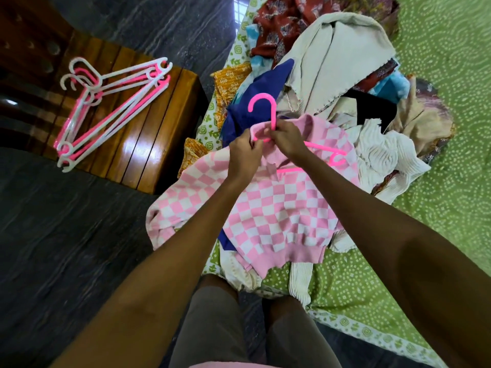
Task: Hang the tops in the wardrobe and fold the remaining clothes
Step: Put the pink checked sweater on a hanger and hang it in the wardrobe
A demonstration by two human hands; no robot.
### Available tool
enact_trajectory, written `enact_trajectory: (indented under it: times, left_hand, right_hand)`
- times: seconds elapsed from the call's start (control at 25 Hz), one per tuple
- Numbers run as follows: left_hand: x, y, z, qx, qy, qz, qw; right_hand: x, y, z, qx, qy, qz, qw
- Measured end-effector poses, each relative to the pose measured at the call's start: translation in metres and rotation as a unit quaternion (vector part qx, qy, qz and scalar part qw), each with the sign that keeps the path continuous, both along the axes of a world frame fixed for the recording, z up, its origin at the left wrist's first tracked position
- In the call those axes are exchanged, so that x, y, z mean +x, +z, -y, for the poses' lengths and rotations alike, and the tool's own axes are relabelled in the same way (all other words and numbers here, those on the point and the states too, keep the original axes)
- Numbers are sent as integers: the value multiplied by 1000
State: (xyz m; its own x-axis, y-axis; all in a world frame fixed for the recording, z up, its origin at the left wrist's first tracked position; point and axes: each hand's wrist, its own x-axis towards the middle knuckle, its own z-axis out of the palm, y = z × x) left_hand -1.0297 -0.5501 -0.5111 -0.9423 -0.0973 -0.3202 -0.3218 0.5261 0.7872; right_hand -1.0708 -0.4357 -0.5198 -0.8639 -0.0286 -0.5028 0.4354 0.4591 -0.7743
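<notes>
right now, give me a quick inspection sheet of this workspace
surface: bed with green patterned sheet.
job's things: pink checked top on the bed; pink hanger partly through its neck, one arm exposed.
clutter: heap of mixed clothes behind the top; spare pink and white hangers on a wooden table.
grips: left hand pinches the collar; right hand holds the hanger stem.
cables: nothing seen.
surroundings: dark stone floor.

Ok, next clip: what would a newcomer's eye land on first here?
The pink-and-white checked top at centre, spread over the clothes pile on the green bedsheet. Both hands, left hand and right hand, work a pink hanger into its collar. Spare hangers lie on the wooden table, left.
</notes>
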Motion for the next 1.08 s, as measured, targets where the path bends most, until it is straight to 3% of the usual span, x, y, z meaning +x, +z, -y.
enact_trajectory:
  times: [0.12,0.2,0.28,0.32,0.4,0.44,0.56,0.72,0.84,0.92,1.0,1.08]
  left_hand:
    - [-5,-10,17,-197,-69,-7,978]
    - [-14,-13,25,-183,-98,-9,978]
    - [-23,-17,29,-128,-104,26,986]
    - [-26,-20,31,-115,-97,33,988]
    - [-32,-24,37,-87,-88,36,992]
    - [-33,-25,38,-69,-95,34,993]
    - [-31,-22,29,-35,-114,40,992]
    - [-32,-21,23,-20,-72,36,997]
    - [-28,-16,20,-140,3,-4,990]
    - [-18,-7,9,-200,30,-108,973]
    - [-10,-4,-8,-197,-94,-224,950]
    - [-17,-11,-23,-207,-225,-208,929]
  right_hand:
    - [-5,-2,-2,-56,-17,29,998]
    - [-4,5,-1,-59,32,16,998]
    - [-3,1,-6,30,93,-22,995]
    - [0,-4,-17,125,114,-52,984]
    - [10,-6,-50,288,104,-81,948]
    - [16,-8,-66,306,78,-76,946]
    - [28,-15,-77,210,65,-111,969]
    - [17,-14,-70,176,113,-150,966]
    - [12,-18,-72,189,128,-160,960]
    - [9,-19,-66,203,134,-154,958]
    - [6,-19,-59,204,135,-157,957]
    - [4,-20,-62,210,157,-175,949]
